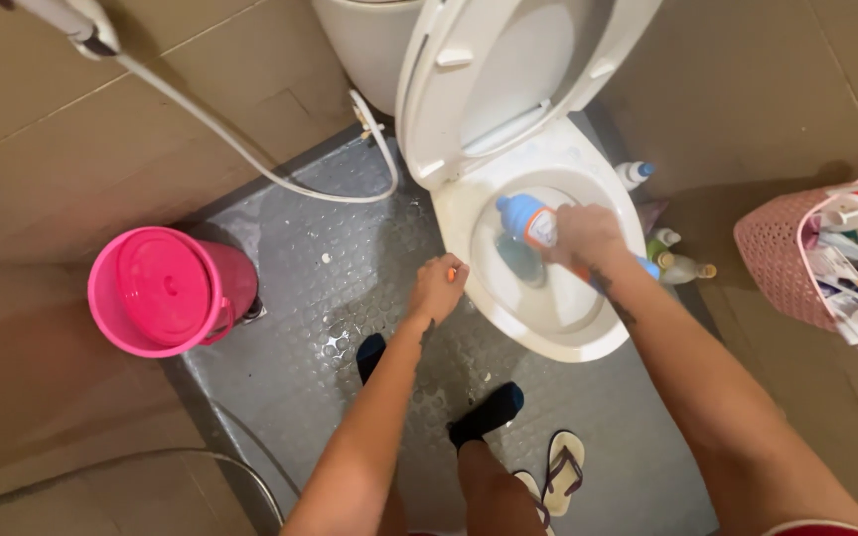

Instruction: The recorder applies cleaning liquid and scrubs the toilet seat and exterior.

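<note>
A white toilet [588, 342] stands with its seat and lid [508, 69] raised. My right hand [586, 236] grips a blue bottle [526, 218] and holds it tilted, neck down, over the bowl. My left hand [437, 290] hovers just left of the rim, closed around a small orange cap [452, 272].
A pink lidded bucket [166, 290] sits on the grey studded floor [330, 298] at left. A white spray hose [250, 154] runs from the upper left. Several bottles [669, 260] stand right of the toilet. A pink basket [826, 263] of toiletries is at far right. Sandals [560, 471] lie near my feet.
</note>
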